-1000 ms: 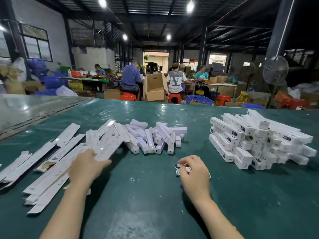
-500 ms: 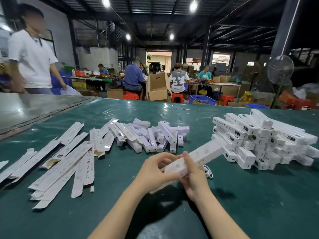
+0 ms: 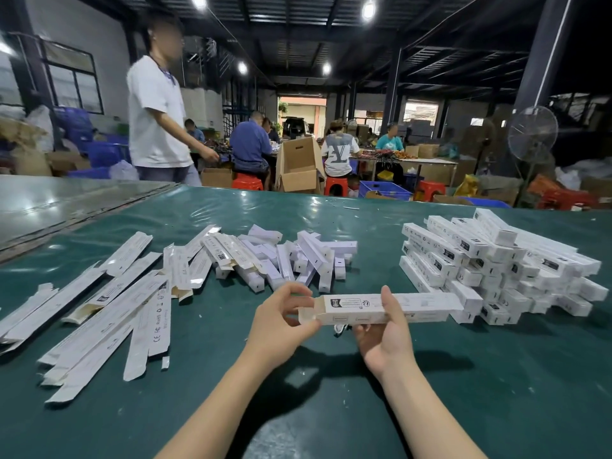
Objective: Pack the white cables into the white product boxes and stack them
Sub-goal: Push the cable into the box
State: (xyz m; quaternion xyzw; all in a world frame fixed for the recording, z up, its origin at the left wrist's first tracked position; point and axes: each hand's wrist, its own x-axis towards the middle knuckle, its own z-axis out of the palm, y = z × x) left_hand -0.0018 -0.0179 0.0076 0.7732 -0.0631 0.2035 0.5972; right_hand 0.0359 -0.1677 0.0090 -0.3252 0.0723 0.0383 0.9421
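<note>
Holding one box [image 3: 357, 309], perhaps one cable [image 3: 340, 328]

Packing workshop in a factory hall. Dark steel-beam roof with hanging lamps [image 3: 368, 9] along the top. Seated workers [image 3: 250, 144] mid-frame among red stools [image 3: 247, 184], cardboard cartons [image 3: 299, 173] and blue crates [image 3: 385, 190]. Pedestal fan [image 3: 532, 134] at right. Green work table [image 3: 496, 376] heaped with white product boxes [image 3: 480, 260] in the foreground.
</note>
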